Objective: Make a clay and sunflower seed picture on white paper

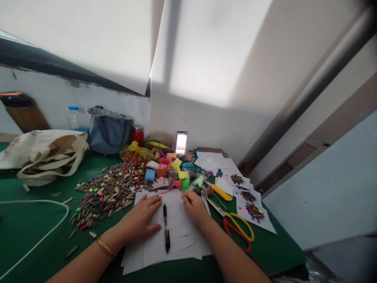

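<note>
Head view: three sheets point(267, 225) carrying dark seed-like arrangements, apparently finished, are laid at the right; on the paper stack point(182, 249) in front, only faint lines are seen, with no seeds placed. The left hand point(143, 216) is spread flat there, nothing gripped; the right hand point(194, 209) is loosely curled on it, any contents hidden. A pen point(167, 239) is laid between them. Green tabletop point(273, 249) is exposed between scissors point(227, 215) and right edge; leftward room is narrowed by striped seeds point(113, 190)
</note>
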Tool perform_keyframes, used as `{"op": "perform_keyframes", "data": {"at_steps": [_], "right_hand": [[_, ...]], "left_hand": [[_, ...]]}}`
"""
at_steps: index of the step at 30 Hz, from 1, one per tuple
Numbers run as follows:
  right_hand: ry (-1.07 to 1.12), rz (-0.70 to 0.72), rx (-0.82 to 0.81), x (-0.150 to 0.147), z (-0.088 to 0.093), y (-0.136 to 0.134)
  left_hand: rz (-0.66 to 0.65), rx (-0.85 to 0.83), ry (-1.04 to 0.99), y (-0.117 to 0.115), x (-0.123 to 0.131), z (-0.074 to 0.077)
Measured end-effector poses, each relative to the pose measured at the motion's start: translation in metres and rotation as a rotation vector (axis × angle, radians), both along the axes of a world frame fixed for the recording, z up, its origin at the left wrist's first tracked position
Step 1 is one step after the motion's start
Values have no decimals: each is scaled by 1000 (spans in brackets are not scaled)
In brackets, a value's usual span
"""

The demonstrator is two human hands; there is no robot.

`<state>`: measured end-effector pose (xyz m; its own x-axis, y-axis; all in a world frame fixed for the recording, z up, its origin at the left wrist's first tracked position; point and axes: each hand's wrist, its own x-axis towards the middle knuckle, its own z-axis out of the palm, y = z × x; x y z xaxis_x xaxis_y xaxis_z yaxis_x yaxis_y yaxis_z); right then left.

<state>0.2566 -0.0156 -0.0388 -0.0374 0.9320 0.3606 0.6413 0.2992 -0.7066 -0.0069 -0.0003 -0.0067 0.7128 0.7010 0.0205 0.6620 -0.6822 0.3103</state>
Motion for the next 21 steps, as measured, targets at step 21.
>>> {"op": "perform_keyframes", "data": {"at_steps": [21], "right_hand": [[-1042, 735, 433, -34, 50, -18]], "left_hand": [[-26, 35, -45, -1, 1, -4]]}}
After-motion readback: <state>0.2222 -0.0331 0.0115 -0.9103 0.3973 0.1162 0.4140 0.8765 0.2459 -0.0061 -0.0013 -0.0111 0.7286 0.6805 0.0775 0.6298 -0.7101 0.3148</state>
